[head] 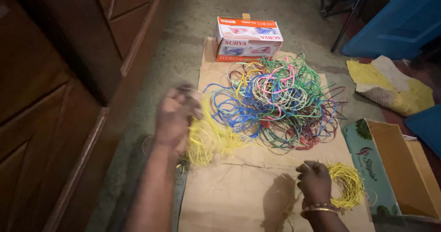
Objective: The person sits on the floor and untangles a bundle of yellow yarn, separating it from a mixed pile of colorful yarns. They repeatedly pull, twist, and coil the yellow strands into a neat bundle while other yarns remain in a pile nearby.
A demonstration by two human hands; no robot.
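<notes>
My left hand (175, 116) is raised and blurred over the left side of a brown cardboard sheet (239, 190), closed on a loose bunch of yellow wire (206, 138) that trails down to the sheet. Near the sheet's lower right, my right hand (314, 181), with a bangle on the wrist, is closed on a small coiled bundle of yellow wire (348, 183). A big tangled heap of blue, green, pink, white and red wires (280, 101) lies on the sheet beyond both hands.
An orange and white appliance box (248, 38) stands at the sheet's far end. At the right lies an open cardboard box (397, 167). A dark wooden cabinet (50, 89) runs along the left. A yellow mat (390, 82) and blue furniture (399, 25) lie far right.
</notes>
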